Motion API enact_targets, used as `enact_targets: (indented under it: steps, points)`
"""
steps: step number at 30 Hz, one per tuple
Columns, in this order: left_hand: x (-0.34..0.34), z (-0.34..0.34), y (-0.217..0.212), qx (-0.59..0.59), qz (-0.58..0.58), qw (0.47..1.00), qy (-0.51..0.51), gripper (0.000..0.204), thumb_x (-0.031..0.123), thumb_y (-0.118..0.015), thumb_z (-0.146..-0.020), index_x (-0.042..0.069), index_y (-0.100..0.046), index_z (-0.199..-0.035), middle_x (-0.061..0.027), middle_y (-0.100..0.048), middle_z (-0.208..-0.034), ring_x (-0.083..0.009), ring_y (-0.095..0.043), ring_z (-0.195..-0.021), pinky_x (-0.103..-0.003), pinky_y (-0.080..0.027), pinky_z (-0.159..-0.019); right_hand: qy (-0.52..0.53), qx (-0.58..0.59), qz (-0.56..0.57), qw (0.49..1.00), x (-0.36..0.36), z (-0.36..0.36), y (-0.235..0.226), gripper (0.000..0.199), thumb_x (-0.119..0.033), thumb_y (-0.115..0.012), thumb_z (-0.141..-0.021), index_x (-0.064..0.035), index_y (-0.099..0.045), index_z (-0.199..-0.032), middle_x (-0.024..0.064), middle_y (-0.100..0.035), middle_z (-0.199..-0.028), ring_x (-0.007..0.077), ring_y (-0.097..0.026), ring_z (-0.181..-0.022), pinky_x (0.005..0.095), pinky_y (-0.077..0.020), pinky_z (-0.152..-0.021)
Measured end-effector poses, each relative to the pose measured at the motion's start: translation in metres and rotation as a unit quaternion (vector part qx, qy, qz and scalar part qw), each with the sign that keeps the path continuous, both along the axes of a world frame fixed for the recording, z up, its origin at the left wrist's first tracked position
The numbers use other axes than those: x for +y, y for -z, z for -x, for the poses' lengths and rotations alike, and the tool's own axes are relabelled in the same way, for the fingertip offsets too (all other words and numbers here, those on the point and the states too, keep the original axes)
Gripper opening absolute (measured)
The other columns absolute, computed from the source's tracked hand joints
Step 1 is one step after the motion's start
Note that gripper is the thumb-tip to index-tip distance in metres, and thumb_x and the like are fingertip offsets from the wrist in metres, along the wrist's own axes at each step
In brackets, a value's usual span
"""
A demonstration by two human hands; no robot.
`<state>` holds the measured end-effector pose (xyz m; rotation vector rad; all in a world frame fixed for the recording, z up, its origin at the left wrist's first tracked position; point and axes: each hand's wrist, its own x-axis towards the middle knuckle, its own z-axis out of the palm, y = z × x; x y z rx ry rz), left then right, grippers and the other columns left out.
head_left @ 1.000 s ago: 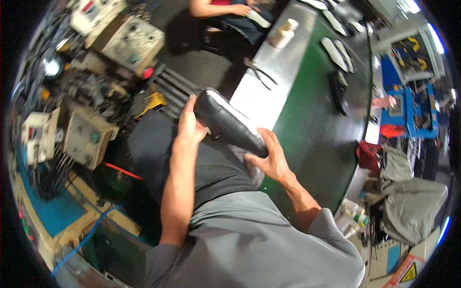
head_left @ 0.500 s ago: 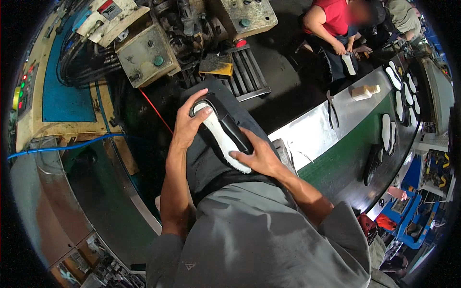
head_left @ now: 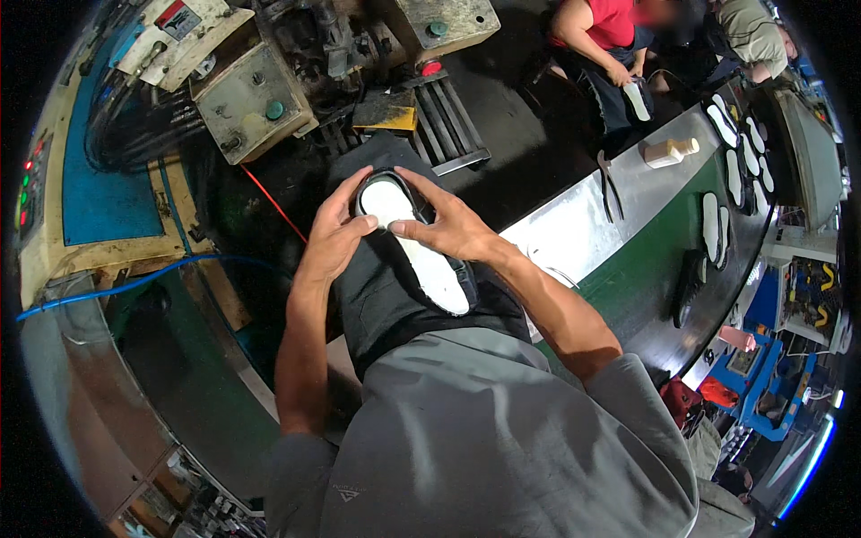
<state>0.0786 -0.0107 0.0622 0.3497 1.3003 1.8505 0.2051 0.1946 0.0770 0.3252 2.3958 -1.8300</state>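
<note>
A black shoe upper (head_left: 396, 254) rests across my dark-clad thighs, its underside turned up. Along that underside lies a white insole board (head_left: 430, 273), with its narrower end away from me. My left hand (head_left: 336, 235) grips the far end from the left, thumb pressing on the white board. From the right, my right hand (head_left: 447, 221) holds the same end, its thumb also on the board and its fingers round the black edge. Both thumbs nearly meet; some fingertips are hidden behind the shoe upper.
A green-and-metal conveyor bench (head_left: 619, 269) runs along my right, bearing pincers (head_left: 611, 188), a plastic bottle (head_left: 670, 152) and several white-soled shoe uppers (head_left: 737, 179). Ahead stands a greasy machine with a control box (head_left: 256, 103). A co-worker in red (head_left: 605, 31) handles another piece. A blue hose (head_left: 134, 285) crosses at left.
My right hand has moved from the near part of the shoe upper to its far end, beside my left hand. The left thumb has shifted slightly nearer.
</note>
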Motion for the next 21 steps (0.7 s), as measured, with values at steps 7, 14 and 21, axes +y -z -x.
enact_targets:
  steps: [7,14,21]
  points:
    - [-0.004,0.017,-0.011,0.026,0.043,0.998,0.038,0.062,0.009,-0.07,-0.101,-0.001,-0.052,-0.159,-0.0142,-0.059,-0.15,-0.0218,-0.057,-0.136,-0.035,-0.044,-0.116,-0.014,0.034,0.001,0.999,-0.014,0.007,0.002,0.088,-0.038,-0.082,-0.098,-0.0032,-0.039,-0.167,0.028,-0.059,-0.153,0.0388,-0.058,-0.141,0.0464,-0.0489,-0.115]
    - [-0.004,0.022,0.004,0.164,0.099,0.98,0.047,0.044,0.014,-0.071,-0.104,0.0,-0.065,-0.145,-0.0092,-0.067,-0.137,-0.0171,-0.063,-0.122,-0.032,-0.048,-0.109,0.023,0.078,-0.079,0.994,-0.032,0.011,0.007,0.073,-0.029,-0.082,-0.097,0.0008,-0.053,-0.156,0.0289,-0.067,-0.137,0.0426,-0.062,-0.125,0.0487,-0.0486,-0.109]
    - [-0.002,0.017,0.015,0.238,0.089,0.967,0.003,0.04,0.019,-0.073,-0.102,0.001,-0.071,-0.137,-0.0106,-0.066,-0.135,-0.0207,-0.062,-0.126,-0.034,-0.047,-0.11,0.037,0.128,-0.101,0.986,-0.037,0.01,0.014,0.072,-0.027,-0.081,-0.098,-0.0001,-0.051,-0.157,0.0261,-0.063,-0.145,0.042,-0.057,-0.136,0.0477,-0.0439,-0.117]
